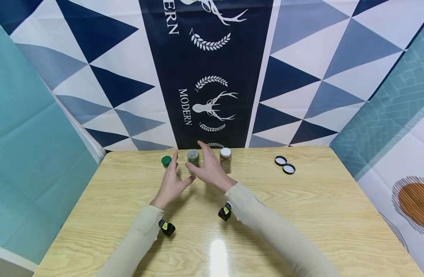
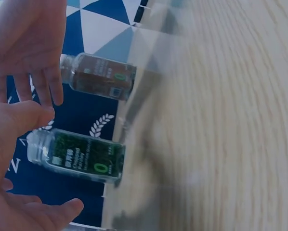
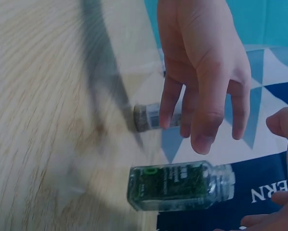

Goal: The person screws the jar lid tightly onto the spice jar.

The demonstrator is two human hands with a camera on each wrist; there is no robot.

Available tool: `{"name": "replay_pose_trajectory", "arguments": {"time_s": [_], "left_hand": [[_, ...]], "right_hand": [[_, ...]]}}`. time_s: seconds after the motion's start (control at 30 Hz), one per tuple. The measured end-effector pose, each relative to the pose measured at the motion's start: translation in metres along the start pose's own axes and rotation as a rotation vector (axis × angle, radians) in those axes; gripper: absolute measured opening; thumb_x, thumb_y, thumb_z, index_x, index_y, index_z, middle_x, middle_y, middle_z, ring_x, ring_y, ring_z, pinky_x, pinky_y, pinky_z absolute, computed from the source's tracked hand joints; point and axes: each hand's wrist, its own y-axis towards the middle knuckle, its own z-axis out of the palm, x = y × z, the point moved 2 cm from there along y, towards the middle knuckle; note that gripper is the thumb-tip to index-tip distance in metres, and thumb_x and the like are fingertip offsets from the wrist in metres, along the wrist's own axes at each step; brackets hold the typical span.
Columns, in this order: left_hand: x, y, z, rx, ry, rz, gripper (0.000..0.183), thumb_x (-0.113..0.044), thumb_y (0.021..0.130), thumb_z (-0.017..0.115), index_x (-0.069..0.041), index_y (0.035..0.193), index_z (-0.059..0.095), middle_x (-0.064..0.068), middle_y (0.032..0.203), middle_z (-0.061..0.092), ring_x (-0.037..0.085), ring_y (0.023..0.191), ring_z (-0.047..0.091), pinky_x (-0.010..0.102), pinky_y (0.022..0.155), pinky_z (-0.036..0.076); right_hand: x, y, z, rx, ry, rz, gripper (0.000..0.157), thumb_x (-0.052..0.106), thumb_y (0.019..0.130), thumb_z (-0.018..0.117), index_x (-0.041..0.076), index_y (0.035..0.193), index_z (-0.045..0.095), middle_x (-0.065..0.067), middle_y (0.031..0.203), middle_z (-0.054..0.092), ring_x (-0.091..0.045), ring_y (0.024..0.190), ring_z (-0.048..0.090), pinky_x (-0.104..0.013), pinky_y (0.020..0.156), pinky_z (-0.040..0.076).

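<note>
Hands flank the uncapped green-herb jar (image 1: 193,158), which stands upright at the table's (image 1: 302,215) far edge. We read left hand (image 1: 171,181) and right hand (image 1: 209,169) as both open, nothing gripped; right looks nearer.

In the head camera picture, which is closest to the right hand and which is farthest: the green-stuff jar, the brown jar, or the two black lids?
From the right hand:
1. Green herb jar, just left of its fingers.
2. Brown spice jar, just to its right.
3. Two black lids, far right on the table.
</note>
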Motion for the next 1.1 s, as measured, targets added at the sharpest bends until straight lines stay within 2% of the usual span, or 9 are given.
{"name": "replay_pose_trajectory", "arguments": {"time_s": [0.1, 0.2, 0.27, 0.47, 0.6, 0.77, 0.87, 1.0, 1.1], "left_hand": [[0.004, 0.002, 0.002, 0.018, 0.028, -0.025, 0.109, -0.026, 0.089, 0.081, -0.006, 0.166, 0.005, 0.024, 0.169, 0.018, 0.049, 0.145, 0.039, 0.061, 0.117, 0.04], [0.005, 0.003, 0.004, 0.039, 0.041, -0.049, 0.113, -0.03, 0.089, 0.082, -0.01, 0.166, 0.003, 0.022, 0.169, 0.019, 0.047, 0.136, 0.048, 0.06, 0.113, 0.043], [0.007, 0.005, 0.006, 0.053, 0.031, -0.057, 0.113, -0.031, 0.089, 0.081, -0.012, 0.167, 0.002, 0.023, 0.169, 0.02, 0.047, 0.136, 0.048, 0.059, 0.11, 0.047], [0.013, 0.01, 0.013, 0.092, -0.079, -0.096, 0.11, -0.027, 0.092, 0.079, -0.014, 0.167, -0.001, 0.026, 0.169, 0.018, 0.046, 0.152, 0.029, 0.055, 0.116, 0.043], [0.015, 0.015, 0.017, 0.109, -0.136, -0.108, 0.109, -0.023, 0.093, 0.078, -0.012, 0.166, -0.002, 0.026, 0.169, 0.015, 0.043, 0.154, 0.025, 0.054, 0.119, 0.038], [0.015, 0.021, 0.022, 0.113, -0.147, -0.097, 0.105, -0.014, 0.094, 0.076, -0.008, 0.166, -0.001, 0.026, 0.169, 0.015, 0.039, 0.156, 0.021, 0.05, 0.124, 0.032], [0.014, 0.024, 0.025, 0.102, -0.136, -0.088, 0.104, -0.007, 0.092, 0.075, -0.006, 0.166, 0.001, 0.027, 0.168, 0.02, 0.038, 0.155, 0.027, 0.05, 0.123, 0.034], [0.014, 0.026, 0.028, 0.085, -0.083, -0.075, 0.103, 0.0, 0.088, 0.074, -0.003, 0.165, 0.006, 0.027, 0.164, 0.032, 0.04, 0.141, 0.049, 0.053, 0.114, 0.045], [0.013, 0.027, 0.03, 0.079, -0.053, -0.072, 0.102, 0.001, 0.088, 0.073, -0.002, 0.165, 0.007, 0.025, 0.162, 0.036, 0.038, 0.136, 0.054, 0.052, 0.112, 0.047]], "right_hand": [[-0.005, 0.002, 0.003, 0.02, -0.016, 0.008, 0.09, 0.043, 0.093, 0.071, 0.012, 0.164, 0.023, -0.013, 0.169, 0.027, -0.03, 0.155, 0.029, -0.053, 0.124, 0.034], [-0.008, 0.004, 0.005, 0.036, -0.011, 0.02, 0.092, 0.045, 0.093, 0.07, 0.013, 0.164, 0.021, -0.013, 0.17, 0.024, -0.03, 0.156, 0.026, -0.054, 0.124, 0.033], [-0.011, 0.005, 0.006, 0.044, -0.005, 0.029, 0.093, 0.046, 0.093, 0.07, 0.015, 0.165, 0.02, -0.013, 0.17, 0.022, -0.03, 0.157, 0.024, -0.054, 0.124, 0.033], [-0.017, 0.01, 0.01, 0.062, 0.002, 0.039, 0.093, 0.045, 0.094, 0.07, 0.014, 0.165, 0.018, -0.013, 0.171, 0.022, -0.031, 0.156, 0.025, -0.054, 0.124, 0.032], [-0.023, 0.014, 0.014, 0.079, 0.004, 0.064, 0.093, 0.045, 0.094, 0.07, 0.014, 0.165, 0.017, -0.014, 0.17, 0.023, -0.032, 0.155, 0.029, -0.053, 0.123, 0.034], [-0.029, 0.016, 0.017, 0.089, 0.015, 0.095, 0.094, 0.047, 0.094, 0.069, 0.01, 0.165, 0.018, -0.017, 0.169, 0.025, -0.035, 0.152, 0.033, -0.052, 0.123, 0.035], [-0.03, 0.016, 0.019, 0.101, 0.018, 0.098, 0.094, 0.046, 0.094, 0.069, 0.008, 0.164, 0.02, -0.018, 0.168, 0.027, -0.036, 0.152, 0.034, -0.051, 0.124, 0.034], [-0.031, 0.017, 0.021, 0.119, 0.02, 0.091, 0.091, 0.045, 0.095, 0.068, 0.006, 0.163, 0.022, -0.021, 0.166, 0.031, -0.036, 0.151, 0.035, -0.05, 0.124, 0.034], [-0.033, 0.018, 0.022, 0.121, 0.024, 0.098, 0.088, 0.044, 0.096, 0.067, 0.006, 0.163, 0.023, -0.021, 0.164, 0.035, -0.035, 0.149, 0.038, -0.049, 0.122, 0.037]]}}
